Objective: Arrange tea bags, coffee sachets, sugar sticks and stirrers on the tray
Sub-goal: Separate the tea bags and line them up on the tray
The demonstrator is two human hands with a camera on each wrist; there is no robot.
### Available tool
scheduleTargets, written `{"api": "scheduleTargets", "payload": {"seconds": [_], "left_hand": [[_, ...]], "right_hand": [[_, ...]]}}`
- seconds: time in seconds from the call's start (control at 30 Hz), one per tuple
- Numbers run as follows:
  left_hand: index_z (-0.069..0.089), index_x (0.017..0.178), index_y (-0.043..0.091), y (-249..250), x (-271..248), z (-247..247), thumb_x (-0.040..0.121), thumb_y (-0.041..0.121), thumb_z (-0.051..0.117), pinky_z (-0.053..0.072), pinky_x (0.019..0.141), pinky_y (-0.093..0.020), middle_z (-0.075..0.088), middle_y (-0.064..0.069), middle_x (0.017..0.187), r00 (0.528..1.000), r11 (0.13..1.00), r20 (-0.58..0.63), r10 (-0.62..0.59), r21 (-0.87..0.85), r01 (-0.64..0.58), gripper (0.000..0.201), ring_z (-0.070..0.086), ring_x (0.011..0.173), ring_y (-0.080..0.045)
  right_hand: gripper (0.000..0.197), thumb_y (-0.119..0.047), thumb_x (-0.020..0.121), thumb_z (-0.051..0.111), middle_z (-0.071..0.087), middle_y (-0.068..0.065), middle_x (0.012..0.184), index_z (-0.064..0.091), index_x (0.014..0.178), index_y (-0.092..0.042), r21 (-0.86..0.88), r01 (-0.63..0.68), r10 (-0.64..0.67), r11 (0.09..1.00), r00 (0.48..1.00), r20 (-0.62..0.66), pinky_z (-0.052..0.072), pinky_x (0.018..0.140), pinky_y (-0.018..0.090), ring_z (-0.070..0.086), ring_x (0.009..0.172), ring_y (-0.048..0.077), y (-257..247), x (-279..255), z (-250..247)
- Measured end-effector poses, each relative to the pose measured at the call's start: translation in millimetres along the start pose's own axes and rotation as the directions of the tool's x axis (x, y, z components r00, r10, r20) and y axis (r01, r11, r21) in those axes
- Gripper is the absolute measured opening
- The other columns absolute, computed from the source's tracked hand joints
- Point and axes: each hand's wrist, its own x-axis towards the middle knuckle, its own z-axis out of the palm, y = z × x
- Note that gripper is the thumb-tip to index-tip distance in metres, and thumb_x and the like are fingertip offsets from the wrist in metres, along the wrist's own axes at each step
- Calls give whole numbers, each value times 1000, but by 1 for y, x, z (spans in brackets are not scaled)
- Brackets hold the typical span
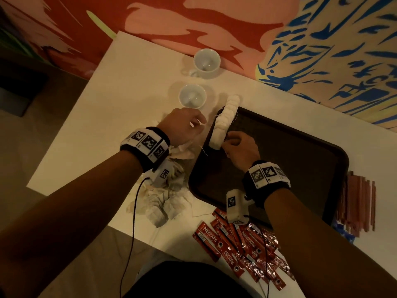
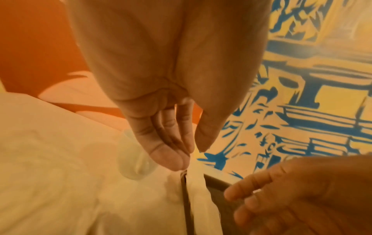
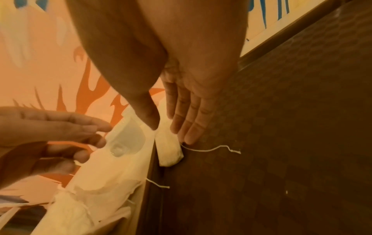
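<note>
A row of white tea bags stands on edge along the left rim of the dark brown tray. My right hand is at the near end of the row. In the right wrist view its thumb and straight fingers pinch the end tea bag, whose thread trails onto the tray. My left hand hovers over the table just left of the row, fingers fairly straight and thumb close to the fingertips. It is apart from the tea bags, with a bit of white thread by its fingers.
Loose tea bags lie heaped on the white table under my left wrist. Red coffee sachets are scattered at the near edge. A bundle of thin brown sticks lies right of the tray. Two white cups stand behind.
</note>
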Motion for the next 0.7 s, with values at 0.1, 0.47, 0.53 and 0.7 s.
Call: {"api": "scheduleTargets", "payload": {"seconds": [0.1, 0.47, 0.53, 0.7], "left_hand": [[70, 112, 25, -2, -29, -22, 95, 29, 64, 39, 67, -8, 67, 7, 102, 997, 999, -80, -17, -39, 14, 18, 62, 76, 3], [70, 106, 26, -44, -207, -12, 97, 24, 63, 55, 70, -29, 67, 7, 92, 905, 962, -345, -250, -192, 192, 12, 66, 75, -9], [71, 104, 27, -55, -233, 9, 96, 23, 64, 56, 71, -32, 69, 6, 91, 894, 942, -319, -316, -221, 254, 11, 67, 77, -12], [69, 104, 29, -80, -266, 60, 93, 25, 67, 55, 77, -34, 70, 8, 96, 884, 892, -163, -437, -200, 404, 11, 68, 87, -19]], "right_hand": [[36, -20, 94, 68, 69, -3, 113, 60, 129, -21, -1, 48, -48, 999, 998, 33, 58, 92, 42, 68, 101, 17, -2, -18, -10], [20, -24, 95, 68, 66, -10, 113, 66, 114, -28, -126, 235, -203, 964, 954, 221, 50, 82, 22, 61, 104, 4, 40, -120, -9], [20, -24, 94, 69, 67, -11, 110, 68, 114, -27, -168, 253, -206, 953, 944, 256, 43, 74, 14, 61, 101, 2, 47, -134, 3], [23, -28, 93, 70, 70, -6, 107, 69, 115, -23, -260, 306, -212, 916, 918, 335, 57, 86, 34, 66, 100, 12, 57, -152, 46]]}}
